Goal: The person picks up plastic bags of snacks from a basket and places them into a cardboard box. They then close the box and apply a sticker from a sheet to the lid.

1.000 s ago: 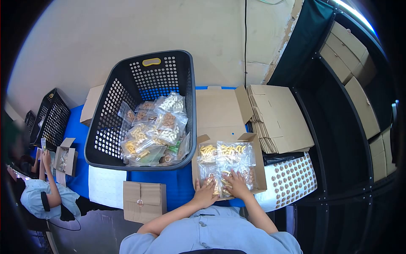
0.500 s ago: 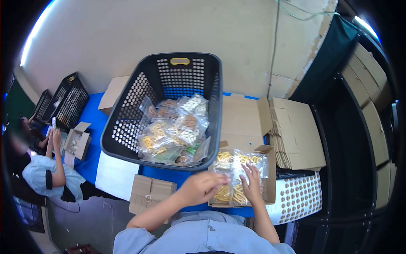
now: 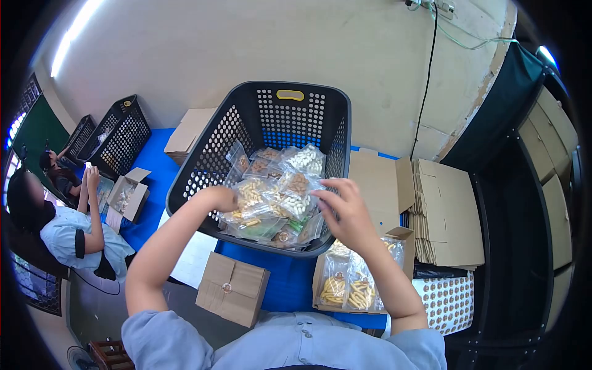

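A black plastic basket point(image 3: 246, 242) holds several clear packets of snacks. My left hand point(image 3: 219, 198) is over its left side, beside a packet of yellow pieces point(image 3: 250, 192); the fingertips are turned away and mostly hidden. At the right side, my right hand point(image 3: 346, 206) has thumb and fingers apart, fingertips at the edge of a packet of brown pieces point(image 3: 297, 181). White-piece packets point(image 3: 305, 159) lie behind it. Below my right forearm, an open cardboard box point(image 3: 316, 290) contains packets of yellow sticks point(image 3: 333, 288).
A closed carton with a round sticker point(image 3: 227, 288) sits near my body. Flattened cartons point(image 3: 450, 213) are stacked at right beside a sticker sheet point(image 3: 447, 302). Two people work at left, near an open box point(image 3: 131, 196) and another black basket point(image 3: 117, 142). Dark shelving point(image 3: 515, 246) stands far right.
Both hands have left the packets in the open cardboard box and moved up to the basket, the left to its left side and the right to its right. The view has shifted.
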Motion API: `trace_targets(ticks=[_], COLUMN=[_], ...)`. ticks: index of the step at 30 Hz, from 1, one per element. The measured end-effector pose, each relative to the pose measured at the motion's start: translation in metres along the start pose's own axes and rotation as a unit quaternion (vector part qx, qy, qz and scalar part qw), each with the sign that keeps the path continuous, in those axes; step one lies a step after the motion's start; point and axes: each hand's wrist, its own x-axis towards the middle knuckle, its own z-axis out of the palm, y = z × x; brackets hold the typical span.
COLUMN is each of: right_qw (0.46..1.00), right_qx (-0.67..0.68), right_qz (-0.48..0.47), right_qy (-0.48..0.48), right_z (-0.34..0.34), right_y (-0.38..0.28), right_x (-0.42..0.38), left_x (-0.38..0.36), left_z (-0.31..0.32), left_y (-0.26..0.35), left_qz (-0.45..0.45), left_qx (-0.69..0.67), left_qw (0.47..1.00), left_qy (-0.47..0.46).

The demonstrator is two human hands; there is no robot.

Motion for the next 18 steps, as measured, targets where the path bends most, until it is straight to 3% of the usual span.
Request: trace_targets(ticks=[1, 3, 5, 9, 10, 15, 17, 18], right_qw=[0.999, 0.997, 0.981, 0.977, 0.977, 0.976, 0.975, 0.976], right_qx=[0.026, 0.052, 0.105, 0.088, 0.089, 0.101, 0.105, 0.104], right_qz=[-0.019, -0.037, 0.054, 0.081, 0.079, 0.088, 0.084, 0.082], right_qy=[-0.019, -0.036, -0.151, -0.177, -0.177, -0.174, -0.175, -0.172], right_z=[0.010, 0.025, 0.032, 0.030, 0.030, 0.029, 0.028, 0.028], right_y=[0.000, 0.000, 0.002, 0.005, 0.004, 0.004, 0.003, 0.004], right_x=[0.007, 0.013, 0.009, 0.006, 0.007, 0.007, 0.009, 0.009], left_x=[0.006, 0.016, 0.037, 0.062, 0.069, 0.048, 0.054, 0.030], left_z=[0.003, 0.015, 0.030, 0.055, 0.052, 0.027, 0.023, 0.004], left_y=[-0.004, -0.009, -0.006, -0.022, -0.020, -0.011, -0.023, -0.014], left_qz=[0.000, 0.109, 0.127, 0.085, 0.103, -0.012, -0.028, -0.040], left_qx=[0.000, 0.098, 0.113, 0.202, 0.205, 0.069, -0.060, -0.057], left_qw=[1.000, 0.963, 0.926, 0.927, 0.898, 0.952, 0.987, 0.997], left_qy=[0.003, -0.227, -0.336, -0.305, -0.375, -0.299, -0.146, -0.038])
